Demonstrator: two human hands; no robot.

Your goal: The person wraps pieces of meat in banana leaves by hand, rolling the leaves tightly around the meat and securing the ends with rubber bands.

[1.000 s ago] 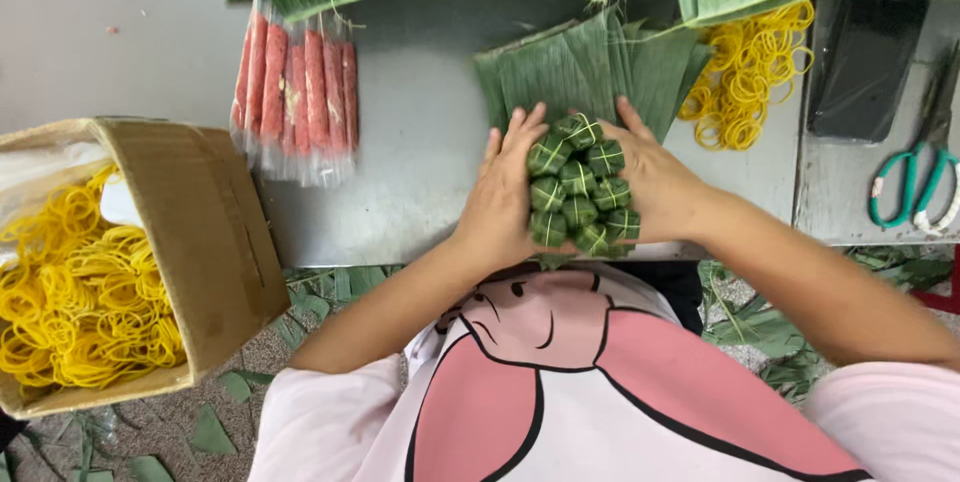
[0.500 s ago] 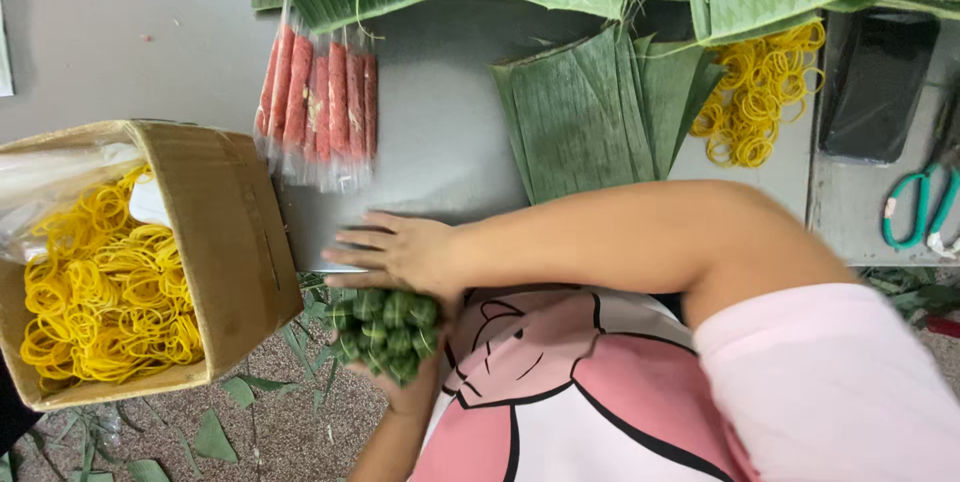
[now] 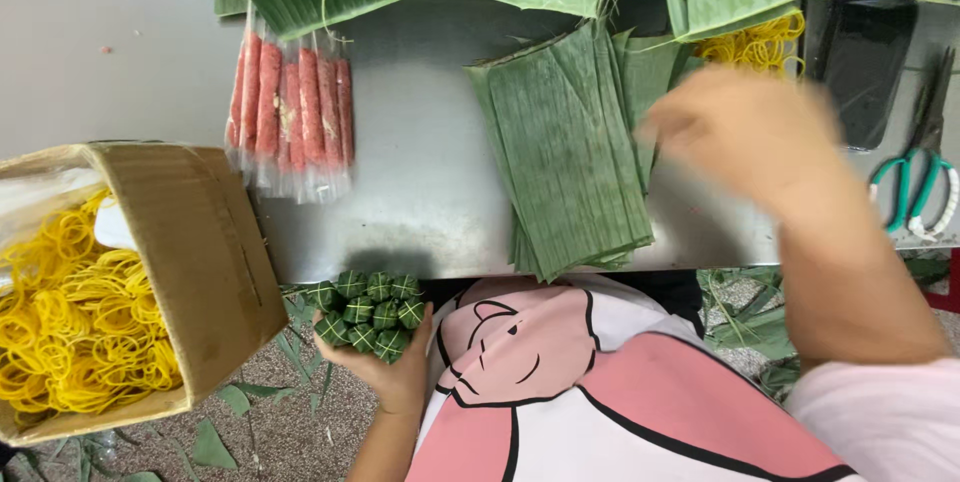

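Table (image 3: pixel 420 202): smooth, dull-sheened grey metal. Cut leaves (image 3: pixel 565 142): matt, finely ribbed. Sausage sticks (image 3: pixel 295 112), upper left: glossy clear plastic wrap. Box (image 3: pixel 200 252), left edge: matt brown cardboard. Bands (image 3: pixel 70 332): yellow rubber. Leaf-wrapped parcels (image 3: pixel 367 312): matt, woven-looking.

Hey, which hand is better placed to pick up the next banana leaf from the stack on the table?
Right. The right hand is empty, above the table beside the cut leaf stack. The left hand is below the table edge, holding the bundle of small leaf-wrapped parcels.
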